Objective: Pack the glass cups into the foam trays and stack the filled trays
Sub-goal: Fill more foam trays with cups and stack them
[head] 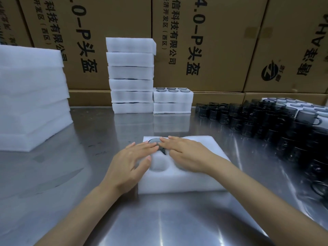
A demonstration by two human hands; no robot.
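While both the left hand [135, 157] and right hand [184, 153] lie spread flat over the white foam tray [177, 183] on the steel surface [159, 222], pressing one dark glass cup [154, 140] into its far pocket, several filled trays [131, 77] already stand stacked behind and many loose smoky glass cups [262, 121] wait at right.

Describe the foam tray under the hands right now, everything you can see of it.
The foam tray is a thick white block of soft-looking foam lying flat on the steel table, close to the person. Round pockets are cut into its top: one near pocket shows empty, and a dark glass cup sits in the far left one. The left hand and right hand lie flat over its top, fingers straight, hiding the other pockets.
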